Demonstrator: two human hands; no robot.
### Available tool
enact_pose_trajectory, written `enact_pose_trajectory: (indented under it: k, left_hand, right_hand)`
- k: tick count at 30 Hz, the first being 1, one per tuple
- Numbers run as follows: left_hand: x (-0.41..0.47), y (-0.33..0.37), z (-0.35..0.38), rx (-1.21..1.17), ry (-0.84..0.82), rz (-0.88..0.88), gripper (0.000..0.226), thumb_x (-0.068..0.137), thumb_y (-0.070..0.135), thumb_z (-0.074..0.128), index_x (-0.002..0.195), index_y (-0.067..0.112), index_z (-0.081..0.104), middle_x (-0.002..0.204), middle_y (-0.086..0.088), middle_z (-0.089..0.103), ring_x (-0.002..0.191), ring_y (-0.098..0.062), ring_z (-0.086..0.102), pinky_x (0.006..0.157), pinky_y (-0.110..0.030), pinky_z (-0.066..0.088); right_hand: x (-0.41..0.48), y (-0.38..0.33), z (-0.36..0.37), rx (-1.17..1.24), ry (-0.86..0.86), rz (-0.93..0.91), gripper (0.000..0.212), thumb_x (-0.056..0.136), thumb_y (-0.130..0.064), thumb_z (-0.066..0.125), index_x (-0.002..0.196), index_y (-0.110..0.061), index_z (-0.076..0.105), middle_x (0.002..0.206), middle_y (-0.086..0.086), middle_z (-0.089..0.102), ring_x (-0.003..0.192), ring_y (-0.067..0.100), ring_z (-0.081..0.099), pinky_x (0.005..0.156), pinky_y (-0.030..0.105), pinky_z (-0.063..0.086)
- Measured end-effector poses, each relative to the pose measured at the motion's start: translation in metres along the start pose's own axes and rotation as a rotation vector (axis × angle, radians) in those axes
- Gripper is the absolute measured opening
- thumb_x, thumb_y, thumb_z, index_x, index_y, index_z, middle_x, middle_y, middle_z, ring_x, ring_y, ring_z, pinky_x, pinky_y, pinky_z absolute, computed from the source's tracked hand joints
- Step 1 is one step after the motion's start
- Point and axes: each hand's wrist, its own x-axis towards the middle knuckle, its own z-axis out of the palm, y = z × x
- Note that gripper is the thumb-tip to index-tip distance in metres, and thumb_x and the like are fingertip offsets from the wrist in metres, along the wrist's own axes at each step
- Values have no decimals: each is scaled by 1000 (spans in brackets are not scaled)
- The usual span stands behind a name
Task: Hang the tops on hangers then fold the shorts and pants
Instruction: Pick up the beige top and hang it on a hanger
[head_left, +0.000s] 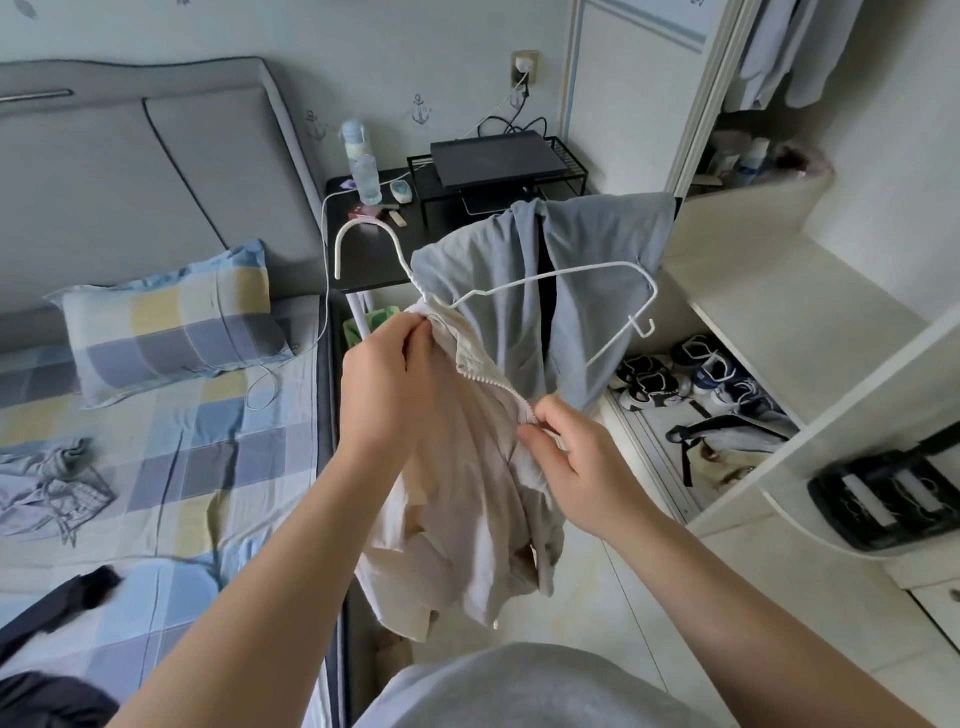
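A cream top (467, 509) hangs in the air in front of me, with a white wire hanger (545, 280) partly pushed into its neck. My left hand (389, 384) grips the collar together with the hanger's neck. My right hand (571, 447) pinches the ribbed collar edge lower right. The hanger's right arm sticks out bare, its left arm hidden in the fabric. A blue-grey garment (597, 260) is draped over something behind. On the bed lie a crumpled plaid garment (47, 478) and dark clothes (62, 597).
The bed (171, 426) with a checked sheet and pillow (176, 322) fills the left. A black bedside table (395, 218) holds a bottle and a device. An open wardrobe (779, 291) stands right, with shoes (685, 374) on the floor below.
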Motion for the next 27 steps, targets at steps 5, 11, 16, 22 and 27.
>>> enact_pose_trajectory:
  k: [5, 11, 16, 22, 27]
  left_hand:
    - [2, 4, 4, -21, -3, 2, 36, 96, 12, 47, 62, 22, 48, 52, 10, 43, 52, -6, 36, 47, -16, 29]
    - [3, 6, 4, -89, -63, 80, 26, 99, 14, 52, 76, 9, 63, 63, 0, 56, 58, -5, 41, 53, -18, 33]
    - [3, 3, -9, -66, -125, 136, 24, 99, 11, 55, 77, 8, 66, 66, -5, 59, 58, -2, 43, 52, -13, 32]
    - [12, -11, -35, 17, -249, 165, 20, 98, 19, 61, 82, 21, 74, 75, -2, 66, 64, -16, 55, 57, -23, 42]
    - [15, -23, -53, 119, -403, 163, 33, 96, 24, 63, 75, 50, 67, 76, 13, 70, 66, -11, 60, 57, -26, 47]
  right_hand:
    - [-7, 5, -1, -46, -62, 48, 22, 99, -40, 49, 82, -33, 37, 64, -5, 49, 51, 11, 44, 51, 28, 36]
    - [-3, 24, -9, 101, -382, 418, 14, 85, -41, 74, 89, -48, 62, 84, -25, 65, 77, -5, 62, 70, 13, 47]
    - [-2, 43, -26, -336, -626, 575, 37, 75, -55, 70, 84, -20, 63, 74, -11, 58, 65, -2, 54, 55, 14, 39]
    - [0, 66, -54, -776, -642, 509, 19, 93, -36, 54, 82, -20, 53, 68, -8, 50, 76, 11, 51, 116, 44, 12]
    - [7, 75, -83, -760, -417, 318, 22, 98, -15, 50, 102, -33, 62, 78, -21, 58, 81, 6, 54, 117, 45, 17]
